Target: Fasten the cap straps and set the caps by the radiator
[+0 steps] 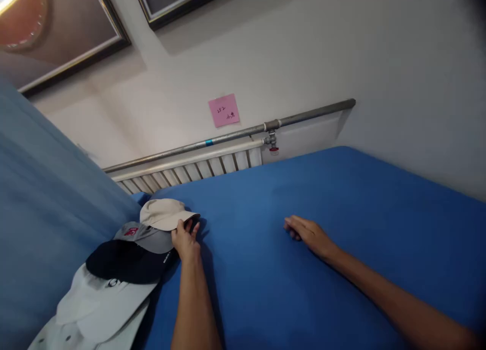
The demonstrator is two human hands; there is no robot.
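Left hand [186,240] pinched brim of beige cap [164,214], lower left of frame. Right hand [307,234] lay released, empty, on blue sheet [341,198], centre.

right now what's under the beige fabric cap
A grey fabric cap with a red logo, its far part hidden by the beige fabric cap, whose brim the left hand grips.

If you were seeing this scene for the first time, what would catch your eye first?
The bright blue sheet fills most of the view, with the right hand resting on it near the middle. At its left edge lies an overlapping row of caps, and the left hand grips the brim of the beige cap at the far end. A pink note stands out on the pale wall above.
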